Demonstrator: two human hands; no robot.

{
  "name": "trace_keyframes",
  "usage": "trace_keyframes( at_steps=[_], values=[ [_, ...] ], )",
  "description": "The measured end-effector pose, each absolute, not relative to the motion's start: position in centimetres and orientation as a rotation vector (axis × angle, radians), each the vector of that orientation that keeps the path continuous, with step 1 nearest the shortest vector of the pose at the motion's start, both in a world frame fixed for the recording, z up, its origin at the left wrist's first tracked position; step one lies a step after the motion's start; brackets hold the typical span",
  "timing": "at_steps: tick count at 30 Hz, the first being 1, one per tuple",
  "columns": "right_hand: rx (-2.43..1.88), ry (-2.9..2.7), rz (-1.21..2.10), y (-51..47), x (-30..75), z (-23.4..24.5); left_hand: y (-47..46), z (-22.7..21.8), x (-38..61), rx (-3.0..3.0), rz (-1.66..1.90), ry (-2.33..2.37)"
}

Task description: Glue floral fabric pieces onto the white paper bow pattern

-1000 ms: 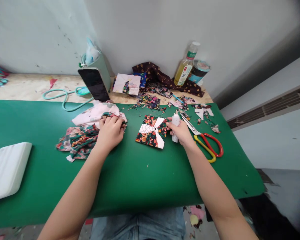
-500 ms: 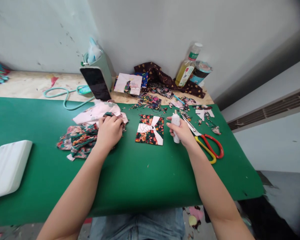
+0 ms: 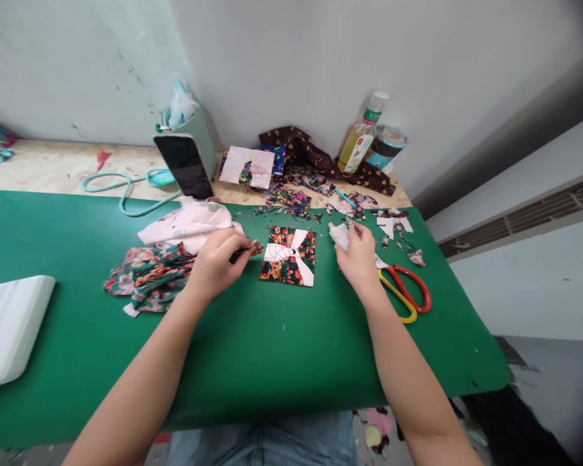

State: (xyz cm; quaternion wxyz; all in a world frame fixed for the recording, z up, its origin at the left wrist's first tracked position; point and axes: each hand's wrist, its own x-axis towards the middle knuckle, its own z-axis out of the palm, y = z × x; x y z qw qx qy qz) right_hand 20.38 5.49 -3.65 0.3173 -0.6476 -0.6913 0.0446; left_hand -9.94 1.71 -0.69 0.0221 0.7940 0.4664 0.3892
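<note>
My left hand (image 3: 217, 264) pinches a small scrap of patterned fabric (image 3: 256, 247) just left of a square card (image 3: 278, 270). The card lies flat, covered in dark floral fabric with white uncovered shapes and a line drawing. In my right hand (image 3: 360, 260) is a white glue bottle (image 3: 340, 235), tilted with its nozzle to the upper left, beside the card's right edge. Behind my left wrist lie crumpled floral fabric (image 3: 150, 275) and pale pink fabric (image 3: 184, 223). Scissors (image 3: 408, 292) with red and yellow handles rest by my right forearm, their blades partly hidden.
Fabric scraps (image 3: 291, 199) litter the table's back. A phone (image 3: 187, 167) leans on a mint holder (image 3: 201, 139). An oil-coloured bottle (image 3: 357, 145) and a tub (image 3: 386, 147) stand at the wall. A white box (image 3: 14, 323) sits left, on the green mat (image 3: 252, 362).
My left hand has moved right, away from the fabric pile, with the scrap now showing in its fingers. The glue bottle has gone from upright to tilted in my right hand.
</note>
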Motion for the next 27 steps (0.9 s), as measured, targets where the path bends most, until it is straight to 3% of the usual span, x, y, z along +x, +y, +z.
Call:
trace_keyframes(
  at_steps=[4,9,12,20,27],
  values=[
    [-1.439,-1.807,0.231,4.6,19.2,-1.8,1.0,-0.9,-8.7,2.167,1.391,1.471],
    [-0.956,-1.734,1.212,2.5,16.7,-0.3,0.5,-0.6,-6.8,1.805,1.404,1.303],
    [-0.837,-1.596,1.482,2.1,15.8,-0.5,0.4,0.2,-5.4,1.753,1.345,1.241],
    [-0.956,-1.403,1.631,2.3,16.5,-0.2,1.3,0.9,-3.2,1.766,1.288,1.228],
    [-1.039,-1.283,1.564,2.4,17.0,-0.3,1.8,0.0,-1.8,1.673,1.401,1.275]
  ],
)
